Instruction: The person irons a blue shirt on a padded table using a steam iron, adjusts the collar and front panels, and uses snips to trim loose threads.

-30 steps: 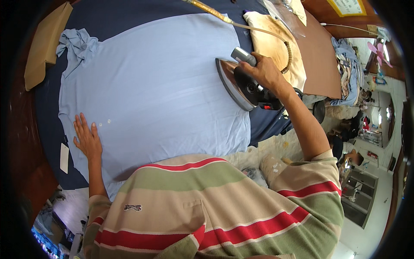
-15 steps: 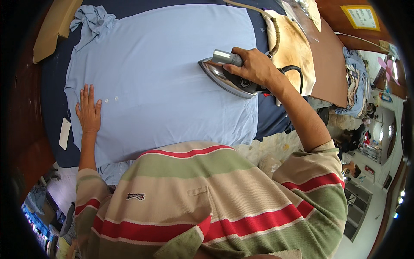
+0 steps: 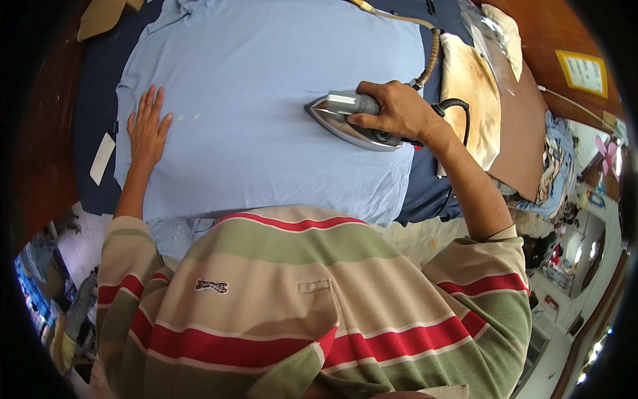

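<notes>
Right hand (image 3: 392,110) grips iron (image 3: 352,123); left hand (image 3: 147,130) flattens shirt (image 3: 266,146).

The iron (image 3: 352,120) in my right grip is silver with a dark body, sole flat on the light blue shirt (image 3: 266,120), its tip pointing left. The shirt lies spread smooth over the dark blue table (image 3: 90,100), small white buttons near my left grip (image 3: 147,130), which presses flat on it.
</notes>
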A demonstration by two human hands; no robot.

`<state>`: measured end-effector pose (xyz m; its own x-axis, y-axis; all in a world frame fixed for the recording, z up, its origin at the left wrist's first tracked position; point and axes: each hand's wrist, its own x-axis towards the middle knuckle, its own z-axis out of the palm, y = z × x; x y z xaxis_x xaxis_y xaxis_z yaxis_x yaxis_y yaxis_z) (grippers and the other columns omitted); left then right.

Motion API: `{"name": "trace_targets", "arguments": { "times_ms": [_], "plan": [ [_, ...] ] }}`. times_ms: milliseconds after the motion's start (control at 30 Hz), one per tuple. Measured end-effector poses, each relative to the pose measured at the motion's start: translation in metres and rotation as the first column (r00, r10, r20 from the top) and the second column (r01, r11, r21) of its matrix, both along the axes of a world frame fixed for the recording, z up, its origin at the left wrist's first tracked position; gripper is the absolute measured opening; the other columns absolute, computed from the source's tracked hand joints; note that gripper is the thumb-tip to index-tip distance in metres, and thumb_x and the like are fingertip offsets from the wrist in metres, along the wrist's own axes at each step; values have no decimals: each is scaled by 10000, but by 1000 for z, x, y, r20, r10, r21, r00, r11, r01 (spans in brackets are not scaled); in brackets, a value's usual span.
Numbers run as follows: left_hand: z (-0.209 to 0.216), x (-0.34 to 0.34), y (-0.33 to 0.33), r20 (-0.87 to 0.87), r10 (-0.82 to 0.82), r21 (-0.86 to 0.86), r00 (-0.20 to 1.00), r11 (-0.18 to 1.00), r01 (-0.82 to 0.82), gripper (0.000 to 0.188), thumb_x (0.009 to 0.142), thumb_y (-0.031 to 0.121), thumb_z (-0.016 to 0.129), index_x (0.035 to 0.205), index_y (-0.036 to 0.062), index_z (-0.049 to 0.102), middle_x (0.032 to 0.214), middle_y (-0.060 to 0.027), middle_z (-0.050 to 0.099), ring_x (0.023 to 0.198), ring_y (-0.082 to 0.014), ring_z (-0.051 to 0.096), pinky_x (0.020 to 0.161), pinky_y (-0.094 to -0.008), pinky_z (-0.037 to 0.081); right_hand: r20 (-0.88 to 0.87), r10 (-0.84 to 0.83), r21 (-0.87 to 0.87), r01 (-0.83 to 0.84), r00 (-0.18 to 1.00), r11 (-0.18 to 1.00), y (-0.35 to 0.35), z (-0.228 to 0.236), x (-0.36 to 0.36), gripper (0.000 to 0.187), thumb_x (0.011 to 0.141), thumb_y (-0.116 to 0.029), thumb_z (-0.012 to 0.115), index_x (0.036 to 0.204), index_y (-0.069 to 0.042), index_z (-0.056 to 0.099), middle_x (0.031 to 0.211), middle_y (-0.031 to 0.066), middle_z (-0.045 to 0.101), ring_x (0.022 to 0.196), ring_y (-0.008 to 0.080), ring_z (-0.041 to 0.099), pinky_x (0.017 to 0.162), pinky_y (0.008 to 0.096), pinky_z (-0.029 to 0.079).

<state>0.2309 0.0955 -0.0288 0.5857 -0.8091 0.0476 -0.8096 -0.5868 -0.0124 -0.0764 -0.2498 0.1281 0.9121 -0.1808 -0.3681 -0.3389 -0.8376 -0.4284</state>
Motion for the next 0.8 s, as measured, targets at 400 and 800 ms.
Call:
{"name": "trace_targets", "arguments": {
  "times_ms": [400, 800],
  "plan": [
    [5, -7, -1, -7, 41, 15, 999, 999, -40, 551, 926, 475, 345, 1428, 269, 253, 1495, 38, 212, 1378, -166, 177, 1095, -467, 137, 6, -55, -50, 55, 998, 997, 46, 2, 82, 450, 787, -426, 560, 939, -8, 623, 701, 182, 642, 663, 331, 637, 646, 390, 516],
    [4, -4, -1, 14, 45, 26, 999, 999, -45, 563, 929, 478, 334, 1437, 263, 223, 1501, 39, 188, 1378, -167, 174, 1093, -469, 148, -25, 40, -7, -40, 999, 999, 42, 3, 75, 477, 790, -468, 568, 953, -22, 604, 707, 197, 635, 682, 348, 637, 646, 418, 509]
  ]
}}
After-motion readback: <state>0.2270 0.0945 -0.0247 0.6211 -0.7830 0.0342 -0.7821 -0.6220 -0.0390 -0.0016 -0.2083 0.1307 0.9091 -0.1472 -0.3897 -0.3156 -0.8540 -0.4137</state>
